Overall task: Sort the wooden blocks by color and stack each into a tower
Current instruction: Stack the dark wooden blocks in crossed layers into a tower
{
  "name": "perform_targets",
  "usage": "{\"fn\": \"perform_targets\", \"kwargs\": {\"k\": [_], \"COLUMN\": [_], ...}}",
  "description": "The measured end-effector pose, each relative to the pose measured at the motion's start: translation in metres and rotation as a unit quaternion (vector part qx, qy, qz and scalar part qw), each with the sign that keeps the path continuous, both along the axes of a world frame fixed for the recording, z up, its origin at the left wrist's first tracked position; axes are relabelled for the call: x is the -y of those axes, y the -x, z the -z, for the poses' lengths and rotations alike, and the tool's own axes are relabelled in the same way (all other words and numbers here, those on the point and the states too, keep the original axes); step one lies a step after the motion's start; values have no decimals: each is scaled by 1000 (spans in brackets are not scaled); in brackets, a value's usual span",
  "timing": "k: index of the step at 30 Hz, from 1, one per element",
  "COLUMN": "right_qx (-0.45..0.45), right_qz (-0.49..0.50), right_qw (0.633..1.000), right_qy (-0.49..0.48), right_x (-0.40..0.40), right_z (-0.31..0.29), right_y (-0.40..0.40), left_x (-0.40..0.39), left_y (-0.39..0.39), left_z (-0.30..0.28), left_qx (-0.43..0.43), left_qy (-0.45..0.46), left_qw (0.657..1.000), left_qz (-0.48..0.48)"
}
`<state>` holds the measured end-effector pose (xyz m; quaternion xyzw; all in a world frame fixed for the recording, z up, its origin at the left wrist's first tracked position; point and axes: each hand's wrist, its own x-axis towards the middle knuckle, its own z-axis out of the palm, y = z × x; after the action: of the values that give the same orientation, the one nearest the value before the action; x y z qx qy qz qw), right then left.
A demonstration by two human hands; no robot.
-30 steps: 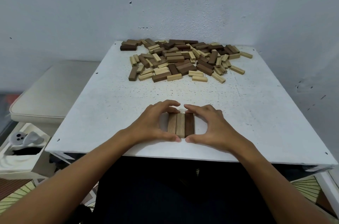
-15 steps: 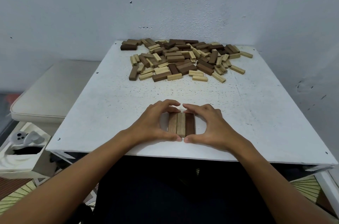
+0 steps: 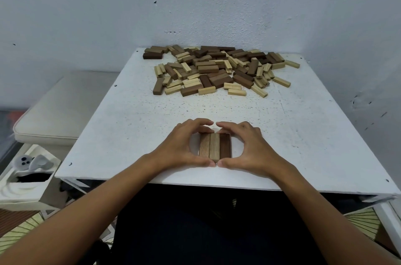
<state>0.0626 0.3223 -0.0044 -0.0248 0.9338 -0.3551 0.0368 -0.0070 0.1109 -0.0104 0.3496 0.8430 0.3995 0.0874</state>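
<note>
Under my view: white speckled tabletop point(image 3: 130, 125), pushed into a corner of pale, scuffed walls point(image 3: 86, 15). Left of it, lower down, a cushioned seat point(image 3: 54, 112); nearer me on the left, a white box point(image 3: 19, 191) with a small controller-like device point(image 3: 32, 162) on top.

Far end of the tabletop: loose pile of wooden blocks point(image 3: 217, 69), dark brown, mid brown and pale ones mixed, lying flat at all angles, some overlapping.

Near edge, well apart from the pile: three blocks in a row point(image 3: 214, 146), flat, long sides touching, long axis pointing away from me. Left and middle ones are mid brown, right one is dark brown.

My hands bracket that row. Left hand point(image 3: 180, 145) curls round the left side, fingertips at the far ends, thumb at the near ends. Right hand point(image 3: 251, 145) mirrors it on the right side. Thumb tips nearly meet at the near end, index tips nearly meet at the far end. Fingers are curved, pressing the row from both ends; both palms rest on the tabletop.
</note>
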Motion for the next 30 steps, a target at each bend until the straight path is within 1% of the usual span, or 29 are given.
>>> {"fn": "perform_targets", "kwargs": {"k": [12,17,19,21,23,25,27,30], "right_qx": [7,23,29,12,-24,-57,-80,-103], "right_qz": [-5,-30,-47,-43,-16,8,24,43], "right_qw": [1000,999,998,997,995,993,991,989], "right_qy": [-2,-14,11,66,100,101,102,94], "right_x": [-3,-6,-9,-13,-17,-23,-28,-33], "right_z": [2,-2,-5,-11,-19,-26,-30,-32], "right_y": [1,0,1,7,21,44,71,120], "left_x": [1,3,6,10,13,14,12,1], "left_y": [1,6,11,21,39,63,91,126], "left_z": [5,6,2,-5,-12,-19,-22,-25], "left_qx": [-11,-20,-28,-49,-82,-112,-130,-175], "left_qy": [-19,10,17,20,19,26,52,109], "left_qw": [1000,1000,999,999,996,991,986,976], "left_qz": [10,14,14,-2,-36,-71,-88,-70]}}
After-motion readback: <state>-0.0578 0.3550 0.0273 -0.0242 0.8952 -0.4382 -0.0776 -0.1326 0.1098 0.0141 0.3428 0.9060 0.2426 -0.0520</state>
